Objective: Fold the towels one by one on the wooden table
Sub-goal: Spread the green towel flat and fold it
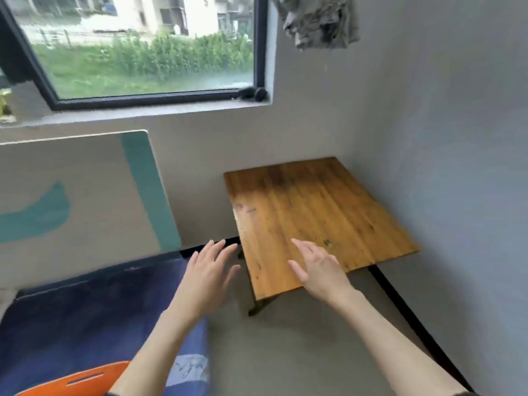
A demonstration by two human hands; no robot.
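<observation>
A small wooden table (308, 212) stands in the room's corner, its top bare. My left hand (208, 274) hovers in the air to the left of the table's near corner, fingers spread and straight, holding nothing. My right hand (320, 270) reaches over the table's near edge, fingers relaxed, also holding nothing. A grey crumpled cloth (317, 21) hangs high on the wall above the table. No towel lies on the table.
A bed with a dark blue cover (85, 315) fills the lower left, beside a white and teal headboard (85, 195). An orange plastic thing (80, 380) sits at the bottom edge. A window (143, 47) is behind. Grey floor (285, 352) lies between bed and table.
</observation>
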